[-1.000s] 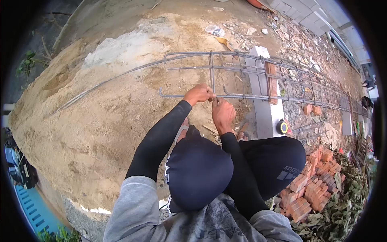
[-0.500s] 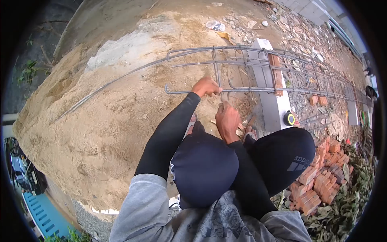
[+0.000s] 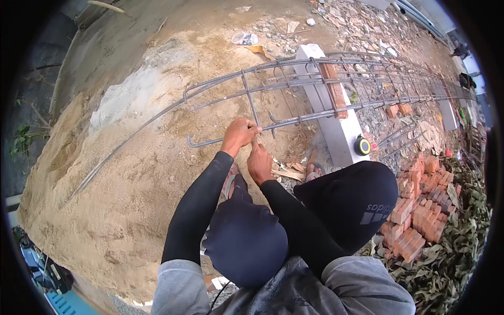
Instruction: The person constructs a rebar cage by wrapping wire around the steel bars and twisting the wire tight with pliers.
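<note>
A long rebar cage [image 3: 294,81] of thin steel bars and stirrups stretches from in front of me to the right. My left hand [image 3: 240,136] is closed at the near lower bar, fingertips pinching where a stirrup [image 3: 249,97] meets it. Just below and to the right is my right hand [image 3: 260,161], curled closed with the index finger pointing up at the same joint. Whatever lies inside the right fist is too small to make out. Left of my hands, the hooked end of the lower bar [image 3: 202,143] sticks out over the sand.
A pale concrete beam [image 3: 341,137] supports the cage, with a red brick [image 3: 334,92] on top. On the beam's near end sits a round yellow-black tape measure [image 3: 362,146]. Stacked bricks [image 3: 420,210] lie right of my knee, beside dry leaves [image 3: 446,268]. A sand pile [image 3: 121,189] spreads leftward.
The view has swung, so the cage and beam appear further left and more tilted. My right hand has come up closer to the left hand at the bar joint.
</note>
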Tool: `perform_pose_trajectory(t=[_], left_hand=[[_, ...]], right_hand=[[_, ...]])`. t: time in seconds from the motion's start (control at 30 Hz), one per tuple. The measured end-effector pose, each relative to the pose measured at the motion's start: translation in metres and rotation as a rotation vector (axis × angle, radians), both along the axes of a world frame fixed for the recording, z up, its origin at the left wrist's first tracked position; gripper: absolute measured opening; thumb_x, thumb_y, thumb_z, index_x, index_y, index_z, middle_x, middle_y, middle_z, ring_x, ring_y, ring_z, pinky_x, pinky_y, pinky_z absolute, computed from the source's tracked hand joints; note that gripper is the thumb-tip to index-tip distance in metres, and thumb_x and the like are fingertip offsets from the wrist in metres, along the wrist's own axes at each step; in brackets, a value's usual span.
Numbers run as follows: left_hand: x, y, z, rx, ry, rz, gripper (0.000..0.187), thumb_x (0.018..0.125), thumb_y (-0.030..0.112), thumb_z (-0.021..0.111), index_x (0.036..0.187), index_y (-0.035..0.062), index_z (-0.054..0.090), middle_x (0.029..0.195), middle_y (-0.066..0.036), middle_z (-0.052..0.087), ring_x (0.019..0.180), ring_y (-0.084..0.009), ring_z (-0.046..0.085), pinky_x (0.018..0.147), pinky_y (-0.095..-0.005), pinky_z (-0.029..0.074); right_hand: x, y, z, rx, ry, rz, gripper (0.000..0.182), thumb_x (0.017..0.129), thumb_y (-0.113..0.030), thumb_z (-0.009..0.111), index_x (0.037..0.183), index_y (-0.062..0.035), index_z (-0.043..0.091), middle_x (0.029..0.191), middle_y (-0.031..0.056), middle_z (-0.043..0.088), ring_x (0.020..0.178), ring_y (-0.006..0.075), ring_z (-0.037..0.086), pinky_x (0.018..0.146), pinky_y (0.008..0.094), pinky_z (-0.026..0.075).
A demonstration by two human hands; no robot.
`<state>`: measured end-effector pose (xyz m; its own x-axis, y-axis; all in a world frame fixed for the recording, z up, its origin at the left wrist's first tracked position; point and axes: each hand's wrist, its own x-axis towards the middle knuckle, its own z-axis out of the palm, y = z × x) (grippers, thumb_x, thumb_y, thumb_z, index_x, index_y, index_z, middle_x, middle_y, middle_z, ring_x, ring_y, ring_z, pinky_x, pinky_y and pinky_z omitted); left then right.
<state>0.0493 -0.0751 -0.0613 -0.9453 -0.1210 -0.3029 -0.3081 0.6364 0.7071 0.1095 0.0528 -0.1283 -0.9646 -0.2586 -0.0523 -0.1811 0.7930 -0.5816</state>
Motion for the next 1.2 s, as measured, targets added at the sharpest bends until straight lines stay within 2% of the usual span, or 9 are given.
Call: perform_pose_trajectory(t=[0.1, 0.3, 0.5, 0.67, 0.73, 0.8, 0.87, 0.97, 1.2], left_hand=[[0.004, 0.001, -0.01, 0.079, 0.058, 0.102, 0.036, 0.084, 0.036, 0.08, 0.096, 0.0019, 0.078, 0.089, -0.02, 0.075, 0.085, -0.0326, 0.073, 0.079, -0.0412, 0.055], [-0.013, -0.008, 0.005, 0.005, -0.199, -0.122, 0.04, 0.088, 0.04, 0.076, 0.096, 0.0005, 0.077, 0.092, -0.022, 0.075, 0.087, -0.0344, 0.073, 0.079, -0.0432, 0.054], [-0.002, -0.004, -0.007, 0.051, -0.096, -0.027, 0.037, 0.088, 0.039, 0.075, 0.097, 0.0034, 0.079, 0.084, -0.02, 0.074, 0.084, -0.0344, 0.073, 0.078, -0.044, 0.054], [0.016, 0.01, -0.008, -0.06, 0.151, 0.064, 0.03, 0.087, 0.039, 0.077, 0.09, 0.0093, 0.082, 0.077, -0.019, 0.073, 0.076, -0.0385, 0.071, 0.073, -0.0467, 0.055], [0.019, 0.013, -0.001, -0.107, 0.141, 0.096, 0.03, 0.087, 0.039, 0.077, 0.086, 0.0094, 0.081, 0.077, -0.018, 0.073, 0.075, -0.0394, 0.071, 0.071, -0.0474, 0.054], [0.025, 0.019, -0.006, -0.155, 0.231, 0.127, 0.031, 0.087, 0.039, 0.076, 0.082, 0.0093, 0.079, 0.074, -0.017, 0.072, 0.071, -0.0401, 0.07, 0.068, -0.0483, 0.053], [0.029, 0.023, -0.024, -0.26, 0.313, 0.127, 0.028, 0.089, 0.038, 0.074, 0.083, 0.0111, 0.078, 0.073, -0.016, 0.071, 0.071, -0.0386, 0.07, 0.067, -0.0487, 0.052], [0.029, 0.025, -0.019, -0.389, 0.389, 0.06, 0.025, 0.091, 0.036, 0.071, 0.083, 0.0134, 0.078, 0.072, -0.013, 0.071, 0.071, -0.0357, 0.071, 0.067, -0.0488, 0.051], [0.036, 0.029, -0.015, -0.298, 0.424, 0.088, 0.027, 0.093, 0.034, 0.068, 0.077, 0.0127, 0.074, 0.074, -0.012, 0.07, 0.071, -0.0329, 0.068, 0.075, -0.0484, 0.046]], right_hand=[[-0.006, 0.005, -0.007, 0.035, 0.01, 0.015, 0.069, 0.089, -0.002, 0.055, 0.154, -0.016, 0.041, 0.094, 0.0209, 0.068, 0.076, 0.0444, 0.069, 0.067, 0.0551, 0.055], [-0.004, -0.003, -0.008, 0.089, -0.041, 0.014, 0.063, 0.089, -0.004, 0.054, 0.151, -0.0083, 0.042, 0.094, 0.0222, 0.069, 0.074, 0.0447, 0.07, 0.064, 0.0544, 0.056], [0.0, -0.031, -0.035, -0.4, 0.017, 0.014, 0.052, 0.087, -0.006, 0.059, 0.138, 0.0009, 0.055, 0.103, 0.027, 0.069, 0.086, 0.0505, 0.068, 0.077, 0.0578, 0.055], [-0.009, 0.011, 0.075, -0.143, -0.18, -0.118, 0.028, 0.088, -0.011, 0.059, 0.108, -0.0014, 0.076, 0.097, 0.0261, 0.073, 0.084, 0.0435, 0.072, 0.077, 0.0529, 0.056], [-0.036, 0.015, 0.135, -0.365, -0.096, -0.231, 0.027, 0.088, -0.014, 0.059, 0.105, -0.0063, 0.079, 0.085, 0.025, 0.073, 0.083, 0.0402, 0.074, 0.076, 0.0516, 0.056], [-0.082, -0.002, 0.139, -0.55, -0.003, -0.169, 0.027, 0.088, -0.015, 0.06, 0.105, -0.0093, 0.08, 0.087, 0.025, 0.074, 0.085, 0.0384, 0.075, 0.078, 0.0492, 0.057], [-0.124, -0.031, 0.13, -0.054, 0.081, 0.174, 0.029, 0.086, -0.016, 0.062, 0.108, -0.0069, 0.079, 0.096, 0.024, 0.075, 0.09, 0.0371, 0.075, 0.08, 0.0466, 0.058], [-0.149, -0.06, 0.119, 0.512, -0.184, 0.515, 0.031, 0.081, -0.017, 0.066, 0.107, -0.0055, 0.079, 0.104, 0.0228, 0.075, 0.098, 0.0376, 0.075, 0.084, 0.0458, 0.059], [-0.16, -0.093, 0.109, 0.748, -0.356, 0.815, 0.032, 0.074, -0.014, 0.066, 0.101, -0.0006, 0.078, 0.11, 0.0237, 0.074, 0.098, 0.0378, 0.074, 0.084, 0.045, 0.057]])
